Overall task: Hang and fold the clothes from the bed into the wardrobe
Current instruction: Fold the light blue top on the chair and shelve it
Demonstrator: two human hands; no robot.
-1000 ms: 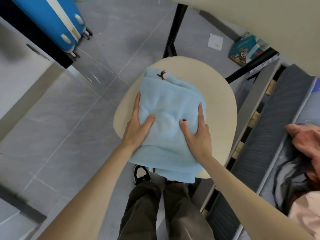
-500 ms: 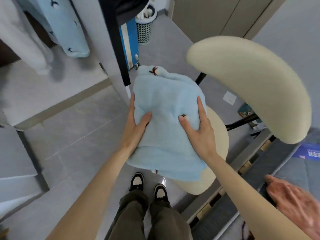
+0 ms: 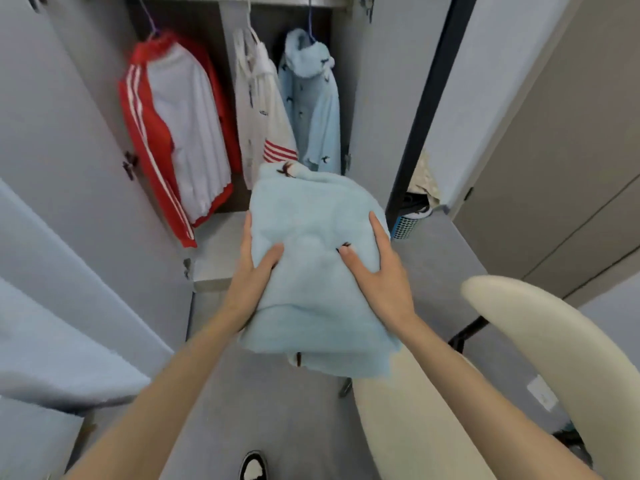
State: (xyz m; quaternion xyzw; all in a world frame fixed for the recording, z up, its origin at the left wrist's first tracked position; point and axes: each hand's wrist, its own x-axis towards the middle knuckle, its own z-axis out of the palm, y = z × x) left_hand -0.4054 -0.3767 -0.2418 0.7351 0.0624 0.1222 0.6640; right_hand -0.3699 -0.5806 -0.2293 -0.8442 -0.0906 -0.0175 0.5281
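Observation:
A folded light-blue fleece garment point(image 3: 315, 271) is held in the air in front of the open wardrobe point(image 3: 221, 247). My left hand point(image 3: 251, 282) grips its left edge, thumb on top and fingers underneath. On the opposite edge my right hand point(image 3: 381, 275) holds it the same way. Inside the wardrobe hang a red-and-white jacket point(image 3: 176, 133), a white garment point(image 3: 259, 109) and a light-blue fleece top point(image 3: 311, 105). The wardrobe's grey shelf lies just below and beyond the folded garment.
The wardrobe doors point(image 3: 62, 168) stand open on the left and right. A cream chair point(image 3: 554, 358) is close at the lower right. A blue laundry basket point(image 3: 407, 225) sits on the floor beside the right door. My shoe point(image 3: 254, 467) shows at the bottom.
Both hands lifted the folded blue garment off the chair seat and carried it toward the wardrobe. My view swung up from the chair to the hanging clothes.

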